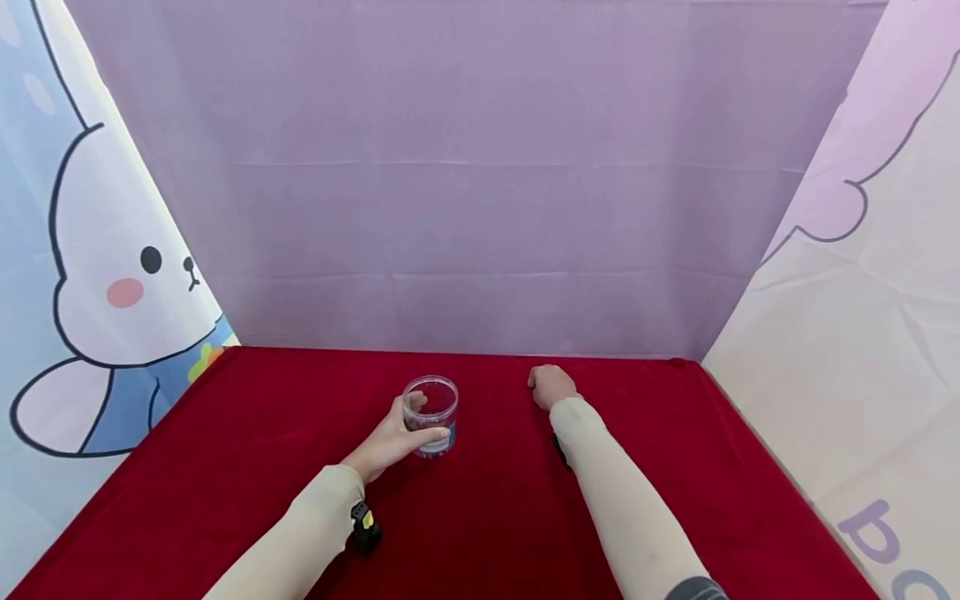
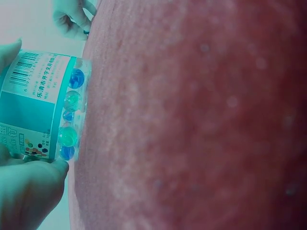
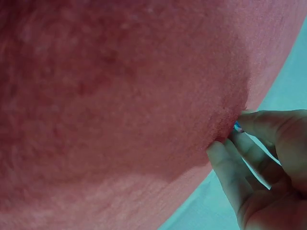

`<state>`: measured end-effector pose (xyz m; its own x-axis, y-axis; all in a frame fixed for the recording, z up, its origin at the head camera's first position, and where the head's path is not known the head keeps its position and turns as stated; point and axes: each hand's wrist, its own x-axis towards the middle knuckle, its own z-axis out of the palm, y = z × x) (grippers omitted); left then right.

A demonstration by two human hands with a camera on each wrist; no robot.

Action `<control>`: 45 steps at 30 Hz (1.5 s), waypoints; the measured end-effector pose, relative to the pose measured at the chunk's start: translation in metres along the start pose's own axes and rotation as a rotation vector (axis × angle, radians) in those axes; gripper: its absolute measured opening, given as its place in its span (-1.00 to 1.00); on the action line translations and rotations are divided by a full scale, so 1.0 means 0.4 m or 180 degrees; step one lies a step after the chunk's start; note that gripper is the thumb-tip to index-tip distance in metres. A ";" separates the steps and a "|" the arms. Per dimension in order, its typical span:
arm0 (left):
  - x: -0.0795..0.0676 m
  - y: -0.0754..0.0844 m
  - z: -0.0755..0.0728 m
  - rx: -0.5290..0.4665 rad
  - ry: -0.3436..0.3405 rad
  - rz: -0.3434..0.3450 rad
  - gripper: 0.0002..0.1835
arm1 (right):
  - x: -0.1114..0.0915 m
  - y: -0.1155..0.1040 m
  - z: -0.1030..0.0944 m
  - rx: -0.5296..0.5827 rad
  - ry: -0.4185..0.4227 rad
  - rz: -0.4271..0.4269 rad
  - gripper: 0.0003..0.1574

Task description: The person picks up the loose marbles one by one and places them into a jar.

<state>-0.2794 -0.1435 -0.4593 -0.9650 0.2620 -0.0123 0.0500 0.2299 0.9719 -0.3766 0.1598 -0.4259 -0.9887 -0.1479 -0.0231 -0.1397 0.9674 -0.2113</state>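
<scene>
My left hand (image 1: 390, 442) grips a clear, round plastic jar (image 1: 442, 408) from its left side, thumb across the front. The jar stands upright, with its open top facing up. In the left wrist view the jar (image 2: 33, 100) carries a white and teal label with a barcode, and several blue and green glass marbles (image 2: 68, 136) lie at its bottom. Farther right, at the back of the table, my right hand (image 1: 552, 386) is down at the cloth. In the right wrist view its thumb and finger pinch a small blue marble (image 3: 237, 126), mostly hidden by the fingertips.
A red velvety cloth (image 1: 465, 533) covers the table. Behind it hangs a plain purple curtain (image 1: 465, 183). Printed panels stand on both sides, a cartoon rabbit (image 1: 142, 308) on the left one and a pale panel (image 1: 862, 350) on the right.
</scene>
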 end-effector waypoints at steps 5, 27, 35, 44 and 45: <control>0.000 -0.001 -0.001 -0.0006 0.0001 0.0006 0.03 | 0.008 0.009 0.011 -0.0049 0.0055 0.0013 -0.66; -0.006 0.007 -0.002 0.0023 0.0002 -0.0032 0.04 | 0.009 0.016 0.025 0.0293 0.0250 0.0168 -0.69; -0.006 0.011 -0.001 0.0054 0.0018 -0.0050 0.02 | 0.002 0.014 0.022 0.0403 0.0330 0.0060 -0.77; -0.006 0.008 0.004 0.0033 0.0020 -0.0054 0.04 | -0.016 -0.010 0.009 0.0547 0.0335 -0.0133 -0.82; -0.005 0.008 0.004 0.0029 0.0023 -0.0054 0.04 | -0.017 -0.012 0.008 0.0559 0.0341 -0.0159 -0.82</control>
<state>-0.2768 -0.1419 -0.4566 -0.9675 0.2514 -0.0270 0.0361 0.2428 0.9694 -0.3689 0.1555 -0.4279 -0.9822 -0.1631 0.0936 -0.1866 0.9073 -0.3768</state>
